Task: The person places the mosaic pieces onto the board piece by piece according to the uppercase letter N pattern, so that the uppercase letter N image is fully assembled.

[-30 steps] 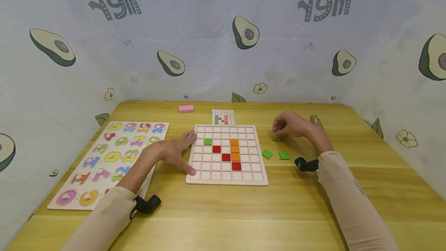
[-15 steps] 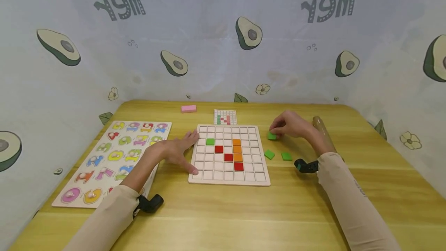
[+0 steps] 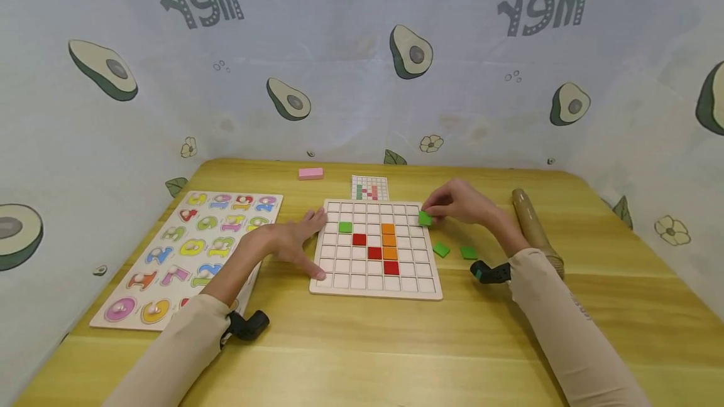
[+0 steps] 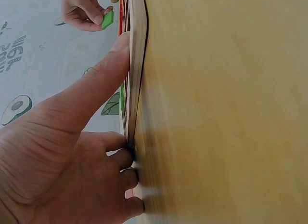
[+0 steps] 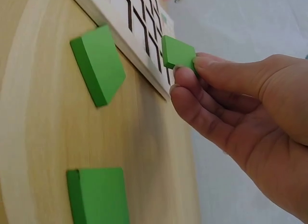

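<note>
My right hand (image 3: 459, 201) pinches a green square tile (image 5: 178, 52) between thumb and fingertips, held up at the right edge of the white grid board (image 3: 339, 267). With fingers spread, my left hand (image 3: 291, 240) rests along the board's left side; its thumb touches the near left corner. In the board's cells lie a green tile (image 3: 345, 227), several red tiles (image 3: 359, 240) in a diagonal and a column of orange tiles (image 3: 388, 240). Two loose green tiles (image 3: 441, 249) (image 5: 98, 197) lie on the table right of the board.
Behind the board lies a small printed pattern card (image 3: 370, 188), with a pink block (image 3: 310, 173) to its left. A number puzzle board (image 3: 186, 256) is under the left forearm. A brown cylindrical stick (image 3: 534, 225) lies beyond the right wrist on the wooden table (image 3: 362, 344).
My right hand has lifted the green tile off the table and carried it left to the grid board's edge. The left hand stays on the board; the whole view has shifted slightly.
</note>
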Demonstrator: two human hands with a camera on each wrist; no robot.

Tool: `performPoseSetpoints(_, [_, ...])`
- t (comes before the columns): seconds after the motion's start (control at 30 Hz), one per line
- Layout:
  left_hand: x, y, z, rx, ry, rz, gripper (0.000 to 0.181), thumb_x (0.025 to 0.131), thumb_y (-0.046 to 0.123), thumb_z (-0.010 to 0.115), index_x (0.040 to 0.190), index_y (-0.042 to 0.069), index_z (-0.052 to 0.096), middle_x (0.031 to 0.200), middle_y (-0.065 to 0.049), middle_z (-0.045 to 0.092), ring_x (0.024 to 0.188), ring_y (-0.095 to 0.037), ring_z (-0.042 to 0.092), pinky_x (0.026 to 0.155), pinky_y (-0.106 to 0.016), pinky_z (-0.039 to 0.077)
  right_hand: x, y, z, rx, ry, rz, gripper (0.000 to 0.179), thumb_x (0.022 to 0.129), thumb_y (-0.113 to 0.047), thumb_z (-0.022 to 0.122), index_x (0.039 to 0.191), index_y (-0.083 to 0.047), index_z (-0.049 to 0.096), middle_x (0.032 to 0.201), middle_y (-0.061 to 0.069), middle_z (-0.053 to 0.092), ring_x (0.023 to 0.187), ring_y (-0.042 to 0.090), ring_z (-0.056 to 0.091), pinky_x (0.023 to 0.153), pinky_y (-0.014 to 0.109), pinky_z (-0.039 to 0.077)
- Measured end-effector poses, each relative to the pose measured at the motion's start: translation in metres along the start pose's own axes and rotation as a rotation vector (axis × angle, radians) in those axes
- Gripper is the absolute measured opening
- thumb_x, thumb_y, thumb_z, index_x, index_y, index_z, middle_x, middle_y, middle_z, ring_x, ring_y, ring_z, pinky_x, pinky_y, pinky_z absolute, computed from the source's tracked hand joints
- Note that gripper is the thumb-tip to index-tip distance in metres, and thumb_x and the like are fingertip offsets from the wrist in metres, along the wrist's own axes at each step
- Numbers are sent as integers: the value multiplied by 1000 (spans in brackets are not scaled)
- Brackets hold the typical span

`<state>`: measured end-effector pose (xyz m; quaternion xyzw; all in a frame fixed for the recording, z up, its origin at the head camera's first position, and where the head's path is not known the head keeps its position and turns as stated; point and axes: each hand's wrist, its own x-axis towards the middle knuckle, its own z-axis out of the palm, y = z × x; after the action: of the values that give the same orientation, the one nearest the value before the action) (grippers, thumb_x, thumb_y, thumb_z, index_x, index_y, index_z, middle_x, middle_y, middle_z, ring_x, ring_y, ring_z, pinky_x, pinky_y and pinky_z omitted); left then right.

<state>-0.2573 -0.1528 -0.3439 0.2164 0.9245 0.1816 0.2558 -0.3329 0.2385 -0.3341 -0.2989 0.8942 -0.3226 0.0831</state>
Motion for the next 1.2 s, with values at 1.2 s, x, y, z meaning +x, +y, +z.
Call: performPoseSetpoints(1.2, [1, 0, -2, 23, -6, -10, 131, 88, 52, 88, 174, 10, -1, 181, -8, -15, 167, -31, -10, 132, -62, 6, 38, -43, 43, 189, -121, -111, 10, 100, 4, 73, 107, 8, 80, 93, 15, 80, 79, 32, 75, 80, 39, 65])
